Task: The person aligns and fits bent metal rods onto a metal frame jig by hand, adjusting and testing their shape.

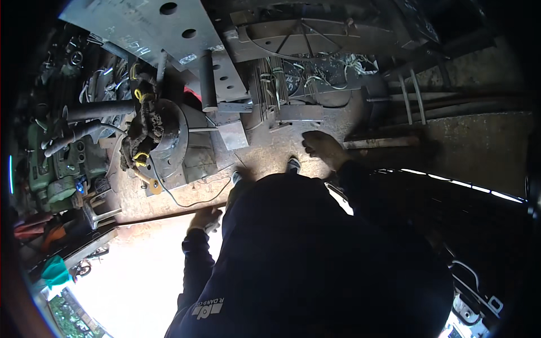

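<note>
My right hand (325,149) reaches out over the brown floor (265,147), fingers loosely bent and apart, holding nothing. Close to its right lies a long flat metal bar (383,142). Lower and to the left, my left hand (206,219) hangs beside my body with its fingers loosely curled and apart; nothing shows in it. A thin dark cable (191,204) runs along the floor just above that hand. Left of both hands stands a round metal flange (176,132) with a dark, shaggy bundle (147,127) with yellow bands draped over it.
Large steel plates with holes (141,28) jut in from the upper left. Thin rods (267,84) stand bundled ahead, near a large spoked wheel (307,42). A green machine (62,163) stands at far left. Two pale bars (412,97) lean at right.
</note>
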Tool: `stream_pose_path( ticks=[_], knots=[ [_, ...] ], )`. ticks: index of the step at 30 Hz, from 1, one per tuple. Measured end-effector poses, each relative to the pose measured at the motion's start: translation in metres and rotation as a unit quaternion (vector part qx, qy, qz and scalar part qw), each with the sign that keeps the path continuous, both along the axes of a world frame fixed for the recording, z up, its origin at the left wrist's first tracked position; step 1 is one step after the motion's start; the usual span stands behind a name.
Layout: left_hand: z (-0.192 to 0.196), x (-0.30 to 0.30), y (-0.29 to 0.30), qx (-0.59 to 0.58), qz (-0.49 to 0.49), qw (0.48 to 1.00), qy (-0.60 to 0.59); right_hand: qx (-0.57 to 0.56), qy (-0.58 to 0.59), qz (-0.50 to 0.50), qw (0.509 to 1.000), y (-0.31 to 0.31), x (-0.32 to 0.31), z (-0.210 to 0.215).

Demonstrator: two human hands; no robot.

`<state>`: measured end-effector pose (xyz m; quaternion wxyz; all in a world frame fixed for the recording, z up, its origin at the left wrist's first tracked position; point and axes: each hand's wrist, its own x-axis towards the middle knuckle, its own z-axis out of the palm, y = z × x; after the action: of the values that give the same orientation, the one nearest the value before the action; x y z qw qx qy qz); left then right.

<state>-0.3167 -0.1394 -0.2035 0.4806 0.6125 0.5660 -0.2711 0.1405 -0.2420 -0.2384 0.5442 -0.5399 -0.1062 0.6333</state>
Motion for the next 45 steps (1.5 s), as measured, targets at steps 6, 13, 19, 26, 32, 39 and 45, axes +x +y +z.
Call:
stream_pose_path(
  ticks=[6,13,19,26,32,39,45],
  knots=[
    [0.18,0.183,0.057,0.236,-0.001,0.881,-0.41,-0.089,0.056,-0.025,0.994,-0.037,0.023,-0.059],
    [0.207,0.361,0.187,0.645,-0.259,0.543,-0.471,-0.13,0.078,-0.009,0.988,-0.014,-0.022,-0.077],
    [0.171,0.403,0.207,0.614,-0.279,0.586,-0.45,-0.126,0.118,-0.009,0.985,0.065,-0.047,-0.144],
    [0.142,0.417,0.216,0.579,-0.323,0.588,-0.463,-0.037,-0.427,0.184,0.884,0.162,-0.084,-0.421],
    [0.116,0.399,0.215,0.535,-0.243,0.565,-0.579,-0.254,-0.435,0.062,0.862,0.224,-0.164,-0.474],
    [0.116,0.407,0.212,0.487,-0.225,0.599,-0.595,-0.262,-0.398,-0.1,0.874,0.232,-0.104,-0.458],
    [0.131,0.413,0.2,0.472,-0.224,0.607,-0.598,-0.225,-0.315,-0.144,0.911,0.237,-0.079,-0.451]
  ],
)
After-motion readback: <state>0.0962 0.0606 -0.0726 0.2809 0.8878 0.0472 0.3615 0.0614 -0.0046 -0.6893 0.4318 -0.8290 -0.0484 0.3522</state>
